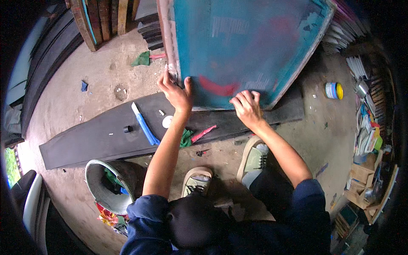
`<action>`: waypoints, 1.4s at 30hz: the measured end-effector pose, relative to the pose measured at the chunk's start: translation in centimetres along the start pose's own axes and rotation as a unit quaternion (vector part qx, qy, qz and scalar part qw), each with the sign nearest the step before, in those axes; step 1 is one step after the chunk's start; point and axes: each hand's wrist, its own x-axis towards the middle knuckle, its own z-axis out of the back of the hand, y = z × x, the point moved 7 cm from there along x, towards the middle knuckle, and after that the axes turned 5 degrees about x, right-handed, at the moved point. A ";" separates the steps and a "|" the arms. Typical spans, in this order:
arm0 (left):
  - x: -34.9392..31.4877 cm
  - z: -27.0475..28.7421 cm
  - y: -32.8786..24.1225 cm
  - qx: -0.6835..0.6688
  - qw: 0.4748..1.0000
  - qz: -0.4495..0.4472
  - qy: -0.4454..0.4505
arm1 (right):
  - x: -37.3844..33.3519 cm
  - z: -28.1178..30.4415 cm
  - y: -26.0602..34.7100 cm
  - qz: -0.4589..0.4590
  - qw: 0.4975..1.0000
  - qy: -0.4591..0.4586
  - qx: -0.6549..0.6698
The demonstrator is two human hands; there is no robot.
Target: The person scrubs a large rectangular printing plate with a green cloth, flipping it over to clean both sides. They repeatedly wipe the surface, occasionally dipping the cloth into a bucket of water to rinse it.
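Observation:
A screen-printing frame (255, 51) with a teal mesh and a pinkish smear stands tilted in front of me, its lower edge by a long black board (80, 142). My left hand (175, 93) grips the frame's left side near the lower corner, thumb on the mesh and fingers around the edge. Near the lower edge, my right hand (247, 108) is closed, fingertips curled against the mesh; whatever they pinch, if anything, is hidden. On the board lie a blue-handled tool with a pale blade (145, 124), a white round piece (167, 122), a small black cap (128, 129) and green cloth (186, 138).
A grey bucket (91, 187) with rags inside lies tipped at the lower left. An opened yellow-and-blue can (334, 91) is on the floor to the right. Wooden frames (104, 19) lean at the far left, and cluttered shelves (367, 144) line the right side.

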 end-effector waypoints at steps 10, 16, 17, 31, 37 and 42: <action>0.2 0.4 -0.2 0.020 1.000 -0.016 -0.013 | 0.8 2.5 -1.4 -0.166 0.970 -0.170 0.053; 0.3 0.3 -0.7 0.020 1.000 -0.017 -0.009 | -0.1 0.3 -1.0 -0.180 0.973 -0.142 0.019; 0.1 0.5 -0.5 0.017 1.000 -0.012 -0.007 | 0.4 0.3 0.0 -0.110 0.985 -0.106 0.076; 0.0 0.2 -0.2 0.021 1.000 0.014 0.006 | 0.4 0.4 -0.7 -0.190 0.975 -0.112 0.014; 0.2 0.4 -0.2 0.030 0.999 -0.008 -0.007 | -0.3 1.9 -1.7 -0.328 0.917 -0.227 0.020; -0.1 0.2 0.7 0.035 0.999 0.007 0.003 | 0.3 3.0 -3.0 -0.190 0.968 -0.162 -0.022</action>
